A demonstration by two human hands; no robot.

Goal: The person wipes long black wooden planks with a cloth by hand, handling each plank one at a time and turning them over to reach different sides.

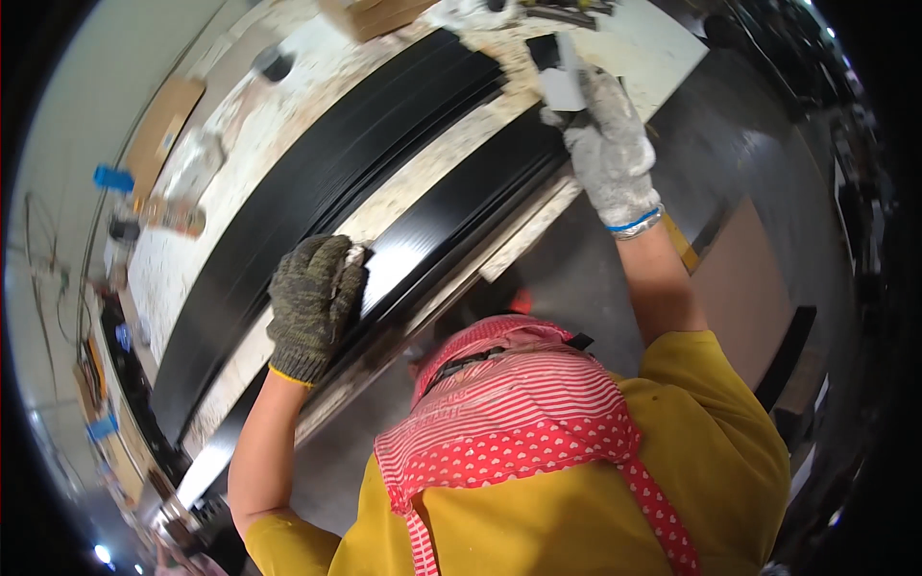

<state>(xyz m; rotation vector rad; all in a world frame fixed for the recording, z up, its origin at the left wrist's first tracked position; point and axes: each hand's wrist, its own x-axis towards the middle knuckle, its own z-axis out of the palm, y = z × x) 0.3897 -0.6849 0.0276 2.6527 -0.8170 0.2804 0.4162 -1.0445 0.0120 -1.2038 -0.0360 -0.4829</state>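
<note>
My left hand (312,307), in a dark green patterned knit glove, rests on the near long black strip (442,206). Its fingers are curled around a small whitish, crumpled-looking bit at the strip's edge, which I cannot name. At the strip's far right end, my right hand (615,144), in a dirty white glove, grips a white flat piece with an upright edge (562,88). A small black part shows just beyond that piece. The two hands are well apart along the same strip.
A stack of long black strips (317,158) lies farther back on the worn pale worktable (672,43). Toward the left stand a dark cup (274,63), a clear bottle (175,215) and cardboard (163,134). A brown board (744,288) leans at my right.
</note>
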